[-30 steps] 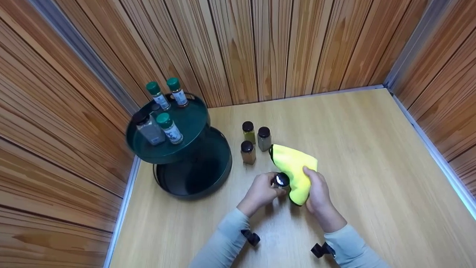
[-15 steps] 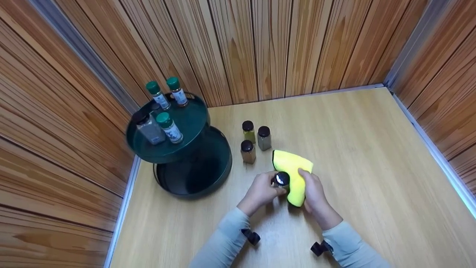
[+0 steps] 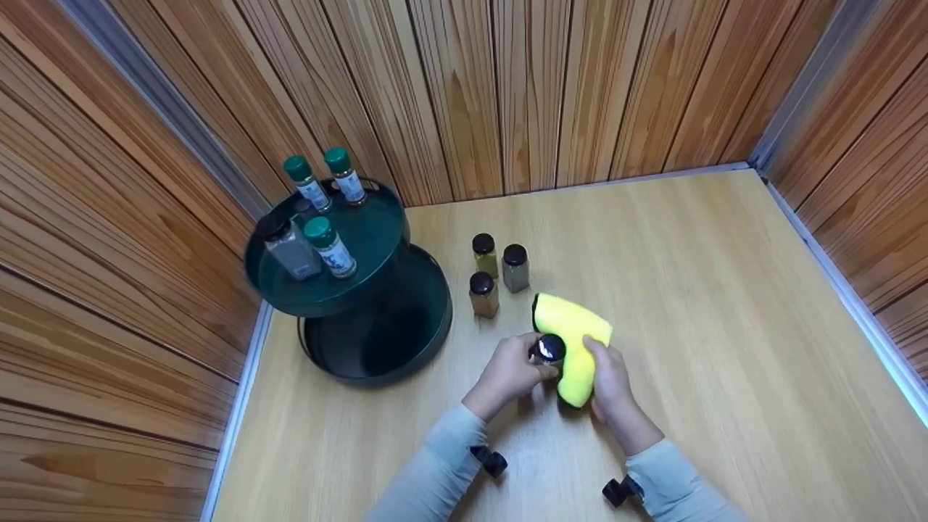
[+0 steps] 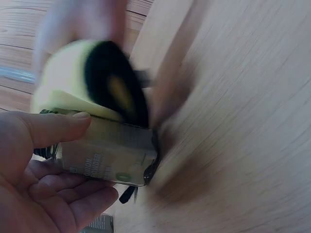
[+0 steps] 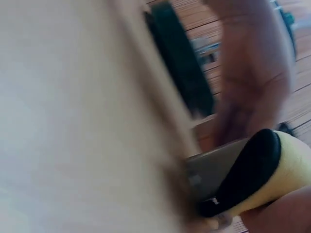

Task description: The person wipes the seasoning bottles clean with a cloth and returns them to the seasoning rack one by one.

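Observation:
My left hand [image 3: 511, 370] grips a black-capped spice jar [image 4: 109, 155] between thumb and fingers. In the left wrist view its clear, squared body bears a label reading onion powder. Folded in my right hand [image 3: 612, 380] is a bright yellow cloth [image 3: 573, 326] with a black edge, the thumb lying on top of it. The cloth lies against the jar's right side in the head view. It looks blurred in the left wrist view, and in the right wrist view it covers part of the jar.
Behind my left hand stand three black-capped jars, one greenish [image 3: 485, 257], one grey [image 3: 515, 270] and one brown [image 3: 483, 296]. A dark green two-tier round rack [image 3: 435, 319] stands at left, with several bottles on its upper tier. Wooden panels [image 3: 529, 94] wall the table [image 3: 710, 304].
My right hand and the cloth have shifted a little left and toward me along the jar. The left hand holds the jar in the same place.

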Motion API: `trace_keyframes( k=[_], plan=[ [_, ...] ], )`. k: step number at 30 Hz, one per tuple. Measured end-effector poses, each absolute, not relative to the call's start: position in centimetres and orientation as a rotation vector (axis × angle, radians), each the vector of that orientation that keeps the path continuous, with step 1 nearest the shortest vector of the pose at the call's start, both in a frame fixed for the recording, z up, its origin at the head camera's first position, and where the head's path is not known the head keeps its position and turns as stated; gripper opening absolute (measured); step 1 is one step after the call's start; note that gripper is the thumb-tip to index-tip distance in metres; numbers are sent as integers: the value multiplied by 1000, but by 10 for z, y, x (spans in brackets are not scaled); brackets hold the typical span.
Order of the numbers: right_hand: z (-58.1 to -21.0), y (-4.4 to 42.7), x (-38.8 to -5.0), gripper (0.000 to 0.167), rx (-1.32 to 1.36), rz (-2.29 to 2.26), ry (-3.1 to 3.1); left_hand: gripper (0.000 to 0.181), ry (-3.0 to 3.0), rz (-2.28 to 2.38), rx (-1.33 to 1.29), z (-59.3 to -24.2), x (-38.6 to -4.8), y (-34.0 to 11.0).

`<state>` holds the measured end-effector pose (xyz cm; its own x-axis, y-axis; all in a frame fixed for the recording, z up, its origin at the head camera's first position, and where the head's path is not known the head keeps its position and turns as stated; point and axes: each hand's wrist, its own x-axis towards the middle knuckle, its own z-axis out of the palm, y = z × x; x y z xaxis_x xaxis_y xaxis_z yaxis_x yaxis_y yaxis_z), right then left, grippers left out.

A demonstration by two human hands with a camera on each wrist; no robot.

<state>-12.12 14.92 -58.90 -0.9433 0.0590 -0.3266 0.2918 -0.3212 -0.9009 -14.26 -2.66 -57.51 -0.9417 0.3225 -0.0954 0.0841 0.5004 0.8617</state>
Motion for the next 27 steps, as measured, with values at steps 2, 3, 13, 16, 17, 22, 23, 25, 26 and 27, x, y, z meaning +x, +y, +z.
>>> trace_keyframes(
  k=[2,3,13,16,17,22,23,25,26,27],
  plan=[
    [-594,150,-122,38,485,-2344,1732,35,2495,1414,332,-575,-143,-27],
    [-594,150,-123,39,491,-2334,1723,35,2494,1414,330,-575,-143,-27],
    [-562,155,-119,40,411,-2449,1588,36,2534,1412,371,-573,-140,-27],
    [-558,157,-119,38,368,-2500,1569,37,2560,1393,391,-574,-140,-27],
    [-557,158,-119,37,351,-2510,1570,38,2559,1395,396,-574,-141,-27],
    [-558,161,-122,35,303,-2536,1598,41,2526,1408,421,-576,-142,-27],
    [-559,161,-123,35,293,-2537,1605,42,2515,1412,427,-576,-142,-27],
    [-559,163,-124,36,282,-2539,1613,44,2513,1402,433,-576,-143,-28],
    [-559,163,-124,36,278,-2542,1615,45,2508,1395,434,-576,-143,-28],
    [-560,164,-124,36,275,-2544,1616,46,2503,1390,432,-576,-143,-29]
  ],
)
